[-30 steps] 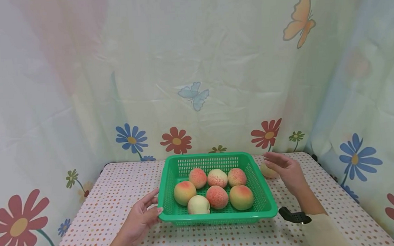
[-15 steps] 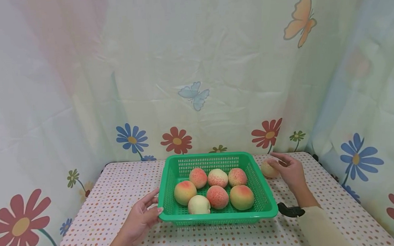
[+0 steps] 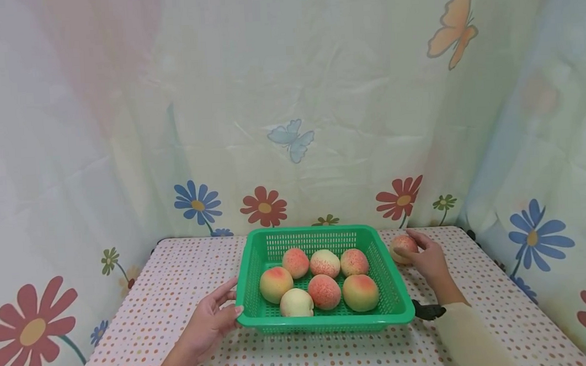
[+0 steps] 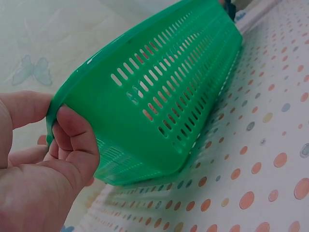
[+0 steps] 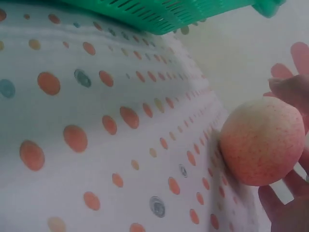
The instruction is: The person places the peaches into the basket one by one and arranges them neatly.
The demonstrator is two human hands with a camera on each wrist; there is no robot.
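A green plastic basket (image 3: 325,320) holds several peaches (image 3: 324,292), some reddish and speckled, others pale or yellow-green. At its near left corner my left hand (image 3: 208,323) pinches the rim, thumb on one side and curled fingers on the other, as the left wrist view shows close up. To the right of the basket, a lone pink-and-cream peach (image 3: 401,248) is on the table. My right hand (image 3: 430,261) has thumb and fingers around this peach (image 5: 263,140). In the right wrist view the peach sits at or very near the cloth; the fingers' far sides are partly hidden.
A dotted cloth (image 3: 188,277) covers the table. Behind and on both sides hangs a curtain (image 3: 220,126) printed with flowers and butterflies. The right forearm, with a black strap piece (image 3: 429,311) at the wrist, passes close by the basket's near right corner.
My right hand has closed in around the lone peach, which has turned from its pale side to a redder one. The left hand keeps its grip on the basket, which stays put.
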